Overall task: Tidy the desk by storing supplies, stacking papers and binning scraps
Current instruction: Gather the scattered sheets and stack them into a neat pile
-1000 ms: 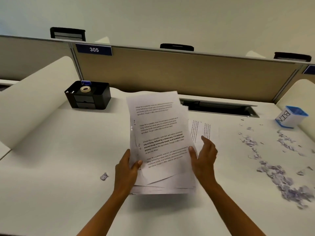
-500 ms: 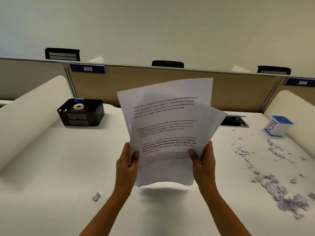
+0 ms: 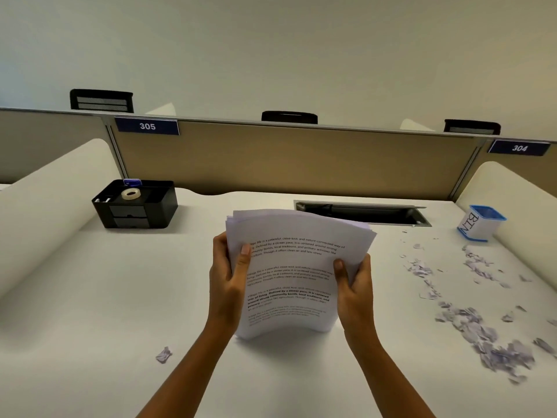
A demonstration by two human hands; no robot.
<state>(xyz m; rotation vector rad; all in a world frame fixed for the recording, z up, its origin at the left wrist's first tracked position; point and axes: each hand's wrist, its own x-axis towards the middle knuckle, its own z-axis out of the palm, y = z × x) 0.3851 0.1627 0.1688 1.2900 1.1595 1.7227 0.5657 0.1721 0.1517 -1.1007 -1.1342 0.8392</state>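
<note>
A stack of printed white papers (image 3: 294,267) stands upright on its bottom edge on the white desk (image 3: 90,312), bowed slightly. My left hand (image 3: 229,276) grips its left edge and my right hand (image 3: 354,285) grips its right edge. Torn paper scraps (image 3: 470,324) are strewn across the right side of the desk. One crumpled scrap (image 3: 163,354) lies alone at front left. A white cup with a blue rim, labelled BIN (image 3: 479,223), stands at far right. A black desk organizer (image 3: 135,205) at back left holds a tape roll (image 3: 130,194).
A tan partition (image 3: 286,158) with signs 305 and 304 closes the back of the desk. An open cable slot (image 3: 361,213) is sunk into the desk behind the papers. Curved white dividers (image 3: 45,203) flank both sides.
The loose, fanned sheets were lifted with both hands, then brought down on end; their edges are now squared into one stack standing on the desk.
</note>
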